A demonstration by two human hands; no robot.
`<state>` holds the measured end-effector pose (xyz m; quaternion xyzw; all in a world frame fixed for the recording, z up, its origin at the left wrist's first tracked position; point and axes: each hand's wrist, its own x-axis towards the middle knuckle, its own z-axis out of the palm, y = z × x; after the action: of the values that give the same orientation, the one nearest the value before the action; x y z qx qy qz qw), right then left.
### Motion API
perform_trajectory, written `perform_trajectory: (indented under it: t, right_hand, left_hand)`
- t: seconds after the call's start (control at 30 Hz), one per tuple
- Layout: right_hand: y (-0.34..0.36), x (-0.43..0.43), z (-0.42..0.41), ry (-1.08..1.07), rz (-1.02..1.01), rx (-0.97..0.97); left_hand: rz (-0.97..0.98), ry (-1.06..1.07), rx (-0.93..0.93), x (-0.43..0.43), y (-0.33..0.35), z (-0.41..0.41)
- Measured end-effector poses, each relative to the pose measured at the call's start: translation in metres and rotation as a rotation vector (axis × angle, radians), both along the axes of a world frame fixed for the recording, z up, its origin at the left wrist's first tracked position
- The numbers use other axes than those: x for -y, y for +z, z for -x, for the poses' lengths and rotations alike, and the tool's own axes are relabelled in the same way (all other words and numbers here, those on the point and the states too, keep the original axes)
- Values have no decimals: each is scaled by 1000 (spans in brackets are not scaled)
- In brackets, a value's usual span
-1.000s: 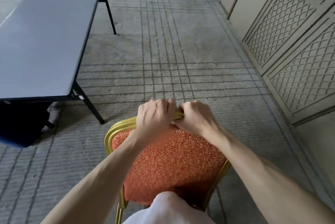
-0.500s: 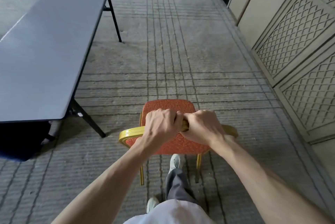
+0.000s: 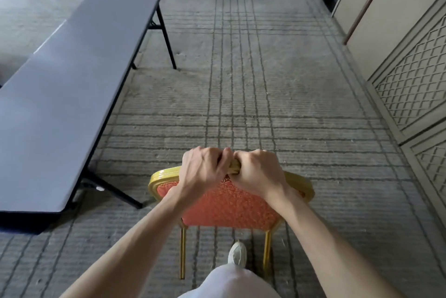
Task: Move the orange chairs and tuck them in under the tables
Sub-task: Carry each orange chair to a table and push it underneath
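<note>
- Orange-padded chair [image 3: 229, 206] with a gold frame, in the carpeted aisle just ahead of me. Its back faces me and its top rail runs left to right.
- My left grip [image 3: 202, 169] and right grip [image 3: 259, 172] are both clamped on that rail, side by side at its middle.
- The grey table [image 3: 60, 94] lies to the chair's left, running lengthwise up the aisle. The chair is not under it.
- Lattice wall panels [image 3: 410, 85] line the right.

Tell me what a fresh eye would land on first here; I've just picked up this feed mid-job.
The orange chair at lower centre, seen from behind, with the left hand and right hand gripping its gold top rail side by side. Next, the long grey table running up the left, its near end apart from the chair. Latticed wall panels line the right.
</note>
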<state>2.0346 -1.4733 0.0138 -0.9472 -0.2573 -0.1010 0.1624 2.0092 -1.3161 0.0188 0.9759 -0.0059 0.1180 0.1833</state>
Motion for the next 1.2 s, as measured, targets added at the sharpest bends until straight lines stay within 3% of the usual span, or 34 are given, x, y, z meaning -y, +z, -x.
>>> perform_trajectory:
  t: [0.37, 0.73, 1.1, 1.2]
  right_hand:
    - [20, -11, -116, -1, -33, 73]
    - [20, -23, -255, -1, -3, -40]
    - [12, -53, -435, -8, 65, -273]
    - [15, -69, -474, 16, 61, -254]
  left_hand:
    - [25, -77, 26, -15, 14, -115]
    - [-28, 99, 91, -17, 5, -252]
    - [50, -45, -39, -51, -4, -434]
    - [92, -62, -48, -69, 1, -471]
